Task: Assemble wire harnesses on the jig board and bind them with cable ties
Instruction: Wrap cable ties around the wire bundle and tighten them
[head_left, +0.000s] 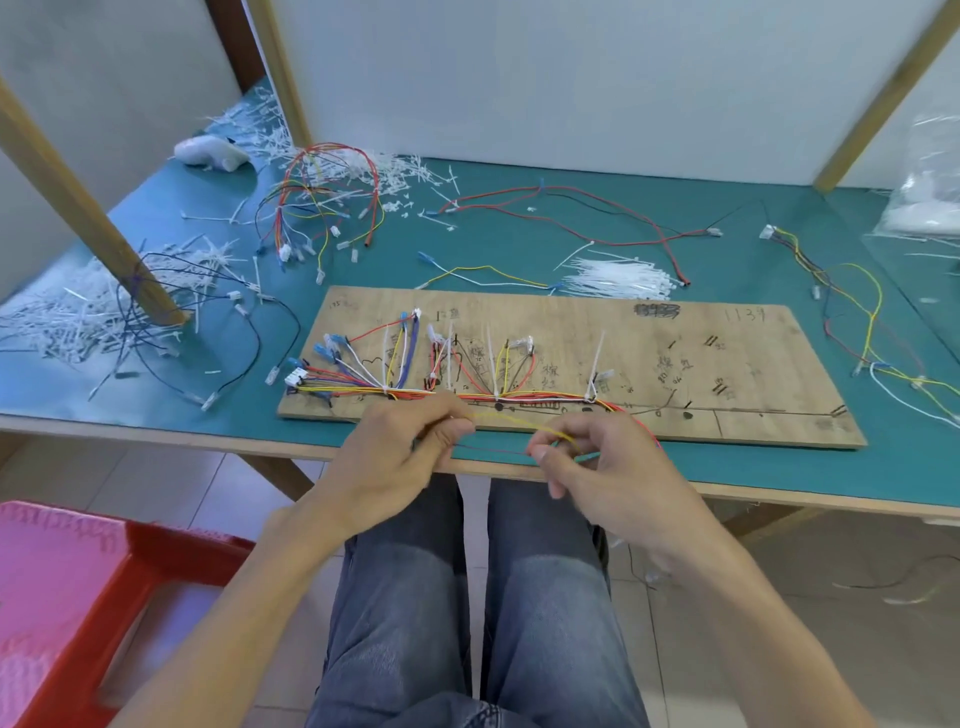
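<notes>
Both hands sit at the near edge of the jig board (727, 364), over the front lip of the teal worktop (519, 218).
- Left hand (395, 457): fingers (452, 428) curled, pinching one end of a yellow wire (519, 422).
- Right hand (608, 467): thumb and forefinger clamped on the same yellow wire further along, other fingers loosely curled.
- The yellow wire spans the gap between the hands in a slight arch. A thin dark wire (493, 451) runs just below it; I can't tell which hand grips that one.
- Wire harness (519, 397): lies on the left half of the board, trunk along the near edge, branches fanning up to blue and white connectors.
- Three white cable ties (598, 358) are on the trunk, tails sticking up.

Elsewhere on the worktop:
- bundle of loose ties (618, 278) just behind the board
- coiled harness (322, 197) at back left
- heap of tie offcuts (62, 317) at far left
- plastic bag (924, 202) at far right
</notes>
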